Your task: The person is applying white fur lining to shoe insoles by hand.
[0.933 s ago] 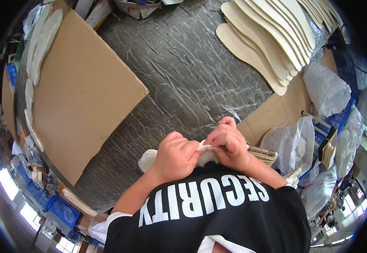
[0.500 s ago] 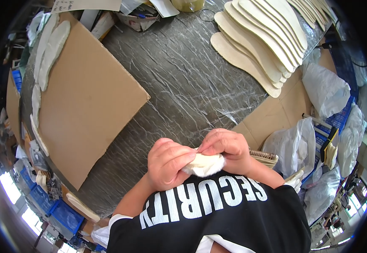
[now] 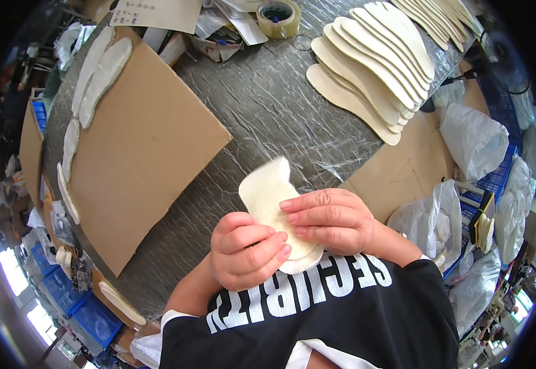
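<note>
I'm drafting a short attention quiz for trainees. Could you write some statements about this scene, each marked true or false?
1. The left hand and right hand both hold a soft, cream, sole-shaped piece. True.
2. A flat, brown cardboard sheet lies left of the fanned, overlapping cream insoles. True.
3. The right hand touches the cardboard sheet. False: it is on the sole-shaped piece.
4. The fanned insoles lie on the sheet. False: they lie apart from it, on the wrinkled, dark-grey tabletop.
</note>
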`<state>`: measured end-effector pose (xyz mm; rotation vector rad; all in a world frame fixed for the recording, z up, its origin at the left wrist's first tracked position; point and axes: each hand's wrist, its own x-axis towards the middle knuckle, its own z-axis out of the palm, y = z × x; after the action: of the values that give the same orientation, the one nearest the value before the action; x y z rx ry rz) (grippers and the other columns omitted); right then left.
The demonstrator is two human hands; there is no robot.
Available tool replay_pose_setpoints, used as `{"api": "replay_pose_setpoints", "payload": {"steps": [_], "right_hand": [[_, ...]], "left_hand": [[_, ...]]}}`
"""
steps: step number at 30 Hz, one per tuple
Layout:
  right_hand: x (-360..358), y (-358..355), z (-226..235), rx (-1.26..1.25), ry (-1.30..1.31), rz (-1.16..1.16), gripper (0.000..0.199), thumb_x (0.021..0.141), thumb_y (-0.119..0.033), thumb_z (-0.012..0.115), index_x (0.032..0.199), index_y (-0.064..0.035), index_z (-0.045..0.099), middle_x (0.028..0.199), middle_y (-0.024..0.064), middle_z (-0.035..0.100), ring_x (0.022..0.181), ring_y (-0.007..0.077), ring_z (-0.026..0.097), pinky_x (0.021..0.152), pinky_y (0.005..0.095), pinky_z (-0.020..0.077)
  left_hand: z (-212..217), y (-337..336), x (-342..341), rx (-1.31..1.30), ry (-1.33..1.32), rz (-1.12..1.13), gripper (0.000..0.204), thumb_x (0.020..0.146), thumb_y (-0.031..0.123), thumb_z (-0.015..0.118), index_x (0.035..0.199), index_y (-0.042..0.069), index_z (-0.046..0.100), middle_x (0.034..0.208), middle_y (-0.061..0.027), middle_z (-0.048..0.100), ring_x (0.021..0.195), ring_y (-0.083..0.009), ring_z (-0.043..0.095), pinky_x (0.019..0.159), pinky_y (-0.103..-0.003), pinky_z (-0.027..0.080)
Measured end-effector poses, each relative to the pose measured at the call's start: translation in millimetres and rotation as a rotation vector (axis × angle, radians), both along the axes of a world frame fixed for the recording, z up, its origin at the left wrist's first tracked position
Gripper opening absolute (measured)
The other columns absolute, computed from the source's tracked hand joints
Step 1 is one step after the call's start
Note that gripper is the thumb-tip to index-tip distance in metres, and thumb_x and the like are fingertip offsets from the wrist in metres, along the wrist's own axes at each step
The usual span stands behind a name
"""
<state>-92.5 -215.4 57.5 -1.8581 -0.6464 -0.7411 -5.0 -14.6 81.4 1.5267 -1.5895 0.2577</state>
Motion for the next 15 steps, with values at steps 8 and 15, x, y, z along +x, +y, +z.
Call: {"api": "replay_pose_setpoints", "payload": {"steps": [8, 15], "right_hand": [[-48, 14, -59, 0.988, 1.067, -0.084, 0.040, 0.090, -0.002, 0.064, 0.124, -0.0020, 0.044, 0.122, 0.0118, 0.056, 0.115, 0.0228, 0.059, 0.098, 0.0408, 0.0501], [-83, 17, -133, 1.224, 1.389, -0.191, 0.020, 0.096, -0.006, 0.060, 0.114, 0.0018, 0.054, 0.100, 0.0118, 0.068, 0.082, 0.0171, 0.068, 0.069, 0.0286, 0.0580]], "left_hand": [[-70, -7, -12, 0.123, -0.068, 0.157, 0.017, 0.071, 0.006, 0.072, 0.087, 0.004, 0.067, 0.094, -0.0056, 0.064, 0.085, -0.0230, 0.059, 0.069, -0.036, 0.049], [-122, -11, -16, 0.440, 0.352, -0.023, 0.017, 0.075, 0.003, 0.074, 0.090, 0.003, 0.065, 0.095, -0.0100, 0.062, 0.086, -0.0313, 0.059, 0.074, -0.037, 0.050]]}}
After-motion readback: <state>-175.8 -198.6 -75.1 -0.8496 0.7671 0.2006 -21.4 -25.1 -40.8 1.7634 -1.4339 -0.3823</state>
